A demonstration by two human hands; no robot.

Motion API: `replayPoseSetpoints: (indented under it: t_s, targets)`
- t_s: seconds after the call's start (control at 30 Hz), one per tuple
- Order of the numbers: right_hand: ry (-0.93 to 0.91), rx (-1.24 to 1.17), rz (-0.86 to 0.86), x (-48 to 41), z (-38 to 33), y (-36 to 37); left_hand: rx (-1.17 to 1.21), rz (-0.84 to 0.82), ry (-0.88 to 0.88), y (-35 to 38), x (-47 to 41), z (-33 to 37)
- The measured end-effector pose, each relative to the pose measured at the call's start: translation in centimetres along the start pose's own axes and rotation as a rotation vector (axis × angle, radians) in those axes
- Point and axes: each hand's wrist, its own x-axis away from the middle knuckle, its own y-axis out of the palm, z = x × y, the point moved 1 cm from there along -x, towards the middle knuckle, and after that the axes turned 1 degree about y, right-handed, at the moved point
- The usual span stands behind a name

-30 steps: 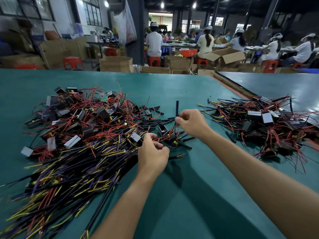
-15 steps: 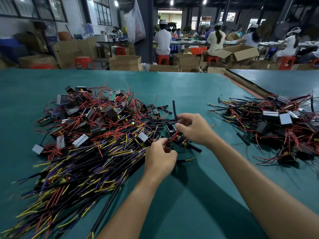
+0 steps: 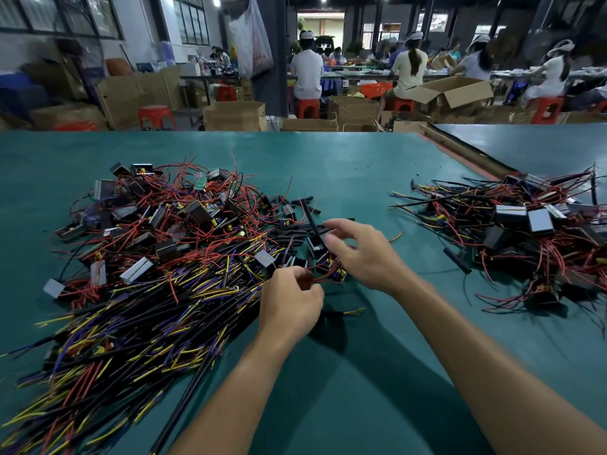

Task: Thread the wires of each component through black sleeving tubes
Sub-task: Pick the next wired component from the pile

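Your left hand (image 3: 290, 303) is over the table (image 3: 328, 165), near the middle. It pinches the wires (image 3: 320, 279) of a component (image 3: 317, 249) that lies just behind it. Your right hand (image 3: 361, 254) hovers just to the right of your left hand and a little behind it, beside that component. To the left of your left hand, a large pile of wired components (image 3: 164, 231) spreads toward the table's near edge. Loose sleeving tubes (image 3: 295, 233) lie behind your left hand. Well to its right sits a second pile (image 3: 525, 231). Far behind it, past the table, stand cardboard boxes (image 3: 235, 114).
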Motion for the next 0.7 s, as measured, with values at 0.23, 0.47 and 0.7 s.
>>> replayPoseSetpoints:
  t_s: [0.23,0.47,0.7]
  targets:
    - [0.003,0.107,-0.022,0.3,0.2,0.3,-0.085,0.019,0.005,-0.4,-0.1,-0.4]
    - [0.184,0.234,-0.058,0.5,2.5,-2.9,-0.047,0.050,-0.038,-0.9,-0.3,-0.5]
    - [0.201,0.184,0.111,-0.1,2.9,-3.7,0.005,0.130,-0.107,-1.3,-0.5,-0.6]
